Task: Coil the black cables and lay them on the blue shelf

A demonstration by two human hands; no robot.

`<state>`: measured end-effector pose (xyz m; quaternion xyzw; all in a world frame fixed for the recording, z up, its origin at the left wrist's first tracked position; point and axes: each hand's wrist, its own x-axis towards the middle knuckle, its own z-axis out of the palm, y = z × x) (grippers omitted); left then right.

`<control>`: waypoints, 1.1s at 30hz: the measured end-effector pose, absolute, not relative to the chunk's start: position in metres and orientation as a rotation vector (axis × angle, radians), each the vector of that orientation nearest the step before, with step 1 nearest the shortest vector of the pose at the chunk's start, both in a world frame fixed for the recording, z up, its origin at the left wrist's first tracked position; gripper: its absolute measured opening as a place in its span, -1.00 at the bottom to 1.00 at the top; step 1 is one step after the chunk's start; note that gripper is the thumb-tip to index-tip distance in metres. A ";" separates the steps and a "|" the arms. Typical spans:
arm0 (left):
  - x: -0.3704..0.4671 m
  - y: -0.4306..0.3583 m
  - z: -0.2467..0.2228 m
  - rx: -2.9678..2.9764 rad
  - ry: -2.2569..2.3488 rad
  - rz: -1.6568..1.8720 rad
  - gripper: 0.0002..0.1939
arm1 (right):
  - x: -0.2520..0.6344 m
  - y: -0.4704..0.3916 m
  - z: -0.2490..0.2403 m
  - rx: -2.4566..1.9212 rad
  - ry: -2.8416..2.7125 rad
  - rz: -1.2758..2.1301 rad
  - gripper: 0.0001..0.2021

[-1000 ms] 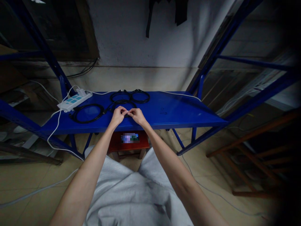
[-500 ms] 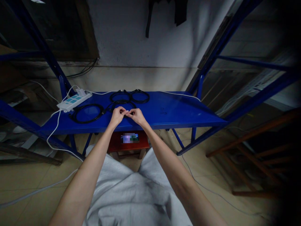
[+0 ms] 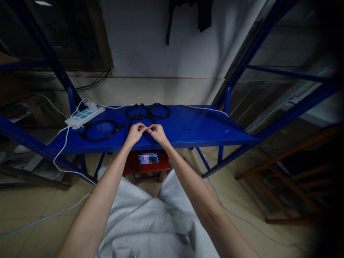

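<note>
Both my hands meet over the front part of the blue shelf (image 3: 199, 125), with fingertips pinched close together. My left hand (image 3: 135, 132) is closed on the near side of a coiled black cable (image 3: 141, 117). On the same coil my right hand (image 3: 158, 133) is closed too, its thumb and finger almost touching the left ones. The exact bit between the fingertips is too small to make out. Behind this coil lie two more black cable coils, one at the back (image 3: 130, 108) and one to its right (image 3: 160, 117). Another black cable loop (image 3: 100, 139) rests left of my hands.
A white power strip (image 3: 84, 116) with blue sockets sits at the shelf's left end, its white cord (image 3: 60, 152) hanging down. Below the front edge stands a red stool (image 3: 134, 167) bearing a blurred bright item. Blue posts (image 3: 228, 98) rise at both ends. A wooden rack (image 3: 279, 159) stands right.
My fingertips have shifted very slightly, still pinched together at the near side of the coil. The view has tilted a touch; the cables on the shelf lie as before.
</note>
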<state>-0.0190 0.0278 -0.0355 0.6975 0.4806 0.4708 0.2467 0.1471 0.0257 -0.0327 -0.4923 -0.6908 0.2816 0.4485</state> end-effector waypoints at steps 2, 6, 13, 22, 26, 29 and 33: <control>-0.019 0.028 -0.036 1.918 1.319 1.271 -0.85 | 0.147 0.025 -0.032 -1.213 -1.688 0.692 -0.81; -0.020 0.027 -0.035 1.978 1.312 1.240 -0.86 | 0.147 0.023 -0.029 -1.205 -1.684 0.672 -0.85; -0.018 0.028 -0.037 2.030 1.307 1.245 -0.90 | 0.148 0.026 -0.032 -1.233 -1.694 0.649 -0.87; -0.020 0.028 -0.037 2.056 1.336 1.208 -0.86 | 0.145 0.025 -0.033 -1.224 -1.697 0.623 -0.92; -0.019 0.026 -0.033 2.068 1.324 1.174 -0.85 | 0.143 0.025 -0.032 -1.252 -1.731 0.577 -0.93; -0.019 0.026 -0.032 2.053 1.321 1.191 -0.84 | 0.142 0.026 -0.032 -1.269 -1.732 0.586 -0.94; -0.019 0.025 -0.032 2.012 1.336 1.212 -0.81 | 0.143 0.028 -0.032 -1.267 -1.749 0.577 -0.91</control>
